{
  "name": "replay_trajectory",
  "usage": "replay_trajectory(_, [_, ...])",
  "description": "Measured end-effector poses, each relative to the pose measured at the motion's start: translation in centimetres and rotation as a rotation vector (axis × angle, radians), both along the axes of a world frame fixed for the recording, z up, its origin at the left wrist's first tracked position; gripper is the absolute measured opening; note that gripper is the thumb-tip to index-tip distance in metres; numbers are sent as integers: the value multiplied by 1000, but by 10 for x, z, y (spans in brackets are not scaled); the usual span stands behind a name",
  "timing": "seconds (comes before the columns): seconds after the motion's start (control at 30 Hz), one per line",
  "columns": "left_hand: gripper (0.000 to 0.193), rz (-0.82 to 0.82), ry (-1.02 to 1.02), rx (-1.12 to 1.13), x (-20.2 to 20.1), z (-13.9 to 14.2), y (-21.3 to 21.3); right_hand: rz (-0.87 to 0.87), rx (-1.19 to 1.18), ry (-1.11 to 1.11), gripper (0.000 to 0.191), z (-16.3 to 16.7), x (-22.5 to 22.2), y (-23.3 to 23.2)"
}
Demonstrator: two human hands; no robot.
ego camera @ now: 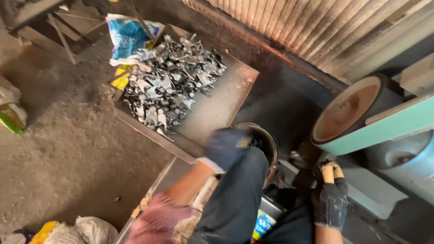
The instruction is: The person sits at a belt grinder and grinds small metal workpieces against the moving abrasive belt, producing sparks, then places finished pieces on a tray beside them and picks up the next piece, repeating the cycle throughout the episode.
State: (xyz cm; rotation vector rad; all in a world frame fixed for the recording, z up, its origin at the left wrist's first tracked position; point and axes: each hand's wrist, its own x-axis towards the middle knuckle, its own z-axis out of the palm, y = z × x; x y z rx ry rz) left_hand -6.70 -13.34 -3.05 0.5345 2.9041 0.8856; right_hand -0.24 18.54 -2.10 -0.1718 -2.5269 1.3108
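Note:
My left hand [226,147], in a dark blue glove and blurred by motion, is at the near rim of a round dark container [266,140]; I cannot tell whether it holds anything. My right hand [330,199], in a black glove with yellow fingertips, has its fingers curled beside the base of a belt grinder, and nothing shows in it. A flat metal tray [226,101] lies just beyond my left hand, with a heap of several shiny metal parts [167,86] on its far half. My knee in dark trousers [235,199] is between my hands.
The grinder's large brown wheel [350,108] and green belt [389,126] stand at the right, with a corrugated wall behind them. A blue and white bag [129,38] lies past the tray. There are rags and sacks [86,230] at the bottom left and a dusty floor [58,135] to the left.

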Motion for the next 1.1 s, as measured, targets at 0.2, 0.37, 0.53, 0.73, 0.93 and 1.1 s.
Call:
replay_trajectory(0.2, [18, 41, 225, -619, 32, -16, -170, 135, -322, -476, 40, 7, -3, -46])
replay_trajectory(0.37, [21, -52, -44, -651, 39, -17, -174, 548, 339, -419, 54, 10, 7, -65])
replay_trajectory(0.53, [33, 227, 173, 94, 50, -12, -92, 391, 241, -588, 60, 12, 40, -61])
replay_trajectory(0.73, [29, 341, -215, 1022, 86, 3, 67, 216, -766, -335, 54, 3, 55, -45])
replay_trajectory(0.93, [33, 32, -421, 352, 84, 22, 146, 198, -593, -416, 43, 8, 66, 22])
replay_trajectory(1.1, [37, 35, -567, 383, 45, 15, 184, 363, -990, -359, 39, -2, 15, 40])
